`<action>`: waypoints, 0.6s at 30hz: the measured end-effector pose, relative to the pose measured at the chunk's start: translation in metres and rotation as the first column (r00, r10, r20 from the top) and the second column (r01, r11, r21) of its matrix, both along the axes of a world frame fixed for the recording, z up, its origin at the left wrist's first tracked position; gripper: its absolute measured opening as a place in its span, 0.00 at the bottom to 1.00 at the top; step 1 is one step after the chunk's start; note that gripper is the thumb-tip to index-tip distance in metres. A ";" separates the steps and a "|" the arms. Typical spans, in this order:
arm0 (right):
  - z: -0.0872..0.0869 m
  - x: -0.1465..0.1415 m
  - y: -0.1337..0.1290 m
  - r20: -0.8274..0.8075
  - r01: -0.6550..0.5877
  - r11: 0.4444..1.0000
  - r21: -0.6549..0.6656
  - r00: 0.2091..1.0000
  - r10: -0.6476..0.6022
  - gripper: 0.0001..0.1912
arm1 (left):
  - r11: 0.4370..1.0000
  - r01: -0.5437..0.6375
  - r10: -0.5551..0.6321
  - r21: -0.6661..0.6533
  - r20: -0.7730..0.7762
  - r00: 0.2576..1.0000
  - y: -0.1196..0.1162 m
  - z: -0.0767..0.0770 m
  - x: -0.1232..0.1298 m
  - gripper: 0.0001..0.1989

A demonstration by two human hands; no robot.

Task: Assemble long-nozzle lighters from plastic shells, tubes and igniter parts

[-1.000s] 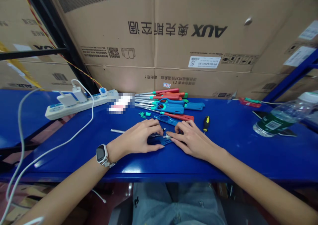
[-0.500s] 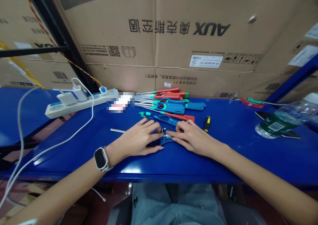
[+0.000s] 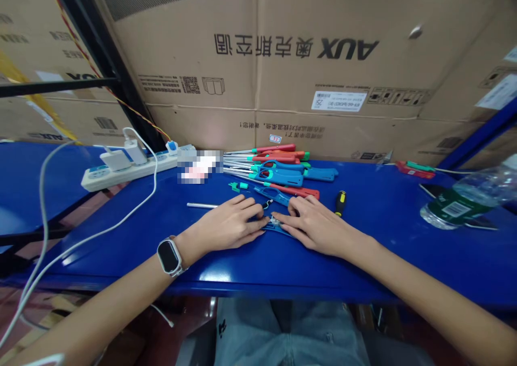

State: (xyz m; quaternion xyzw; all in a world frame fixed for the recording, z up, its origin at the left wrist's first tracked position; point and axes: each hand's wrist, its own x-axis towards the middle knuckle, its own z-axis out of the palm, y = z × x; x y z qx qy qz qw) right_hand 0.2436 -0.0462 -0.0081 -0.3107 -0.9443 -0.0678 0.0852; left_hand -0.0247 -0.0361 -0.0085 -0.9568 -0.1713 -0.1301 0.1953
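On the blue table, my left hand (image 3: 232,226) and my right hand (image 3: 317,225) meet over a blue lighter handle half (image 3: 278,228). My left fingers are closed on its left end, with the thumb drawn in under them. Opposite, my right thumb and fingertips press at small clear and whitish parts (image 3: 274,221) lying in the shell; their exact kind is too small to tell. A metal lighter tube (image 3: 201,205) sticks out to the left behind my left hand. Just beyond my fingers rests another blue handle half (image 3: 271,194), partly hidden by my right hand.
Several red and blue long-neck lighters (image 3: 283,176) are piled behind my hands, near small green pieces (image 3: 238,186). A yellow-black screwdriver (image 3: 341,203) lies right of them. A power strip (image 3: 95,178) with cables stands left; a bottle (image 3: 454,204) lies far right. Cardboard (image 3: 258,96) rises behind.
My left thumb has pulled in toward the fingers at the handle half. My right hand stays at nearly the same spot. The whole view has shifted slightly.
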 end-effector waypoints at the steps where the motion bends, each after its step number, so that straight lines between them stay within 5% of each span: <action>1: 0.002 -0.001 -0.002 0.010 0.012 1.000 0.006 1.000 -0.012 0.22 | 1.000 -0.001 0.001 -0.009 0.006 1.000 0.000 0.000 0.000 0.15; 5: 0.005 -0.003 -0.011 -0.002 0.031 0.998 0.059 1.000 -0.031 0.25 | 0.987 -0.033 0.050 -0.157 0.110 0.993 0.000 0.000 -0.001 0.15; 10: 0.000 -0.004 -0.017 -0.010 0.040 0.996 0.078 0.999 -0.039 0.21 | 0.898 -0.136 0.225 -0.419 0.169 0.960 0.004 -0.001 -0.003 0.23; 18: -0.001 0.000 -0.010 0.016 0.028 0.992 0.120 0.999 -0.030 0.21 | 0.795 -0.187 0.362 -0.577 0.203 0.910 0.006 -0.005 0.002 0.24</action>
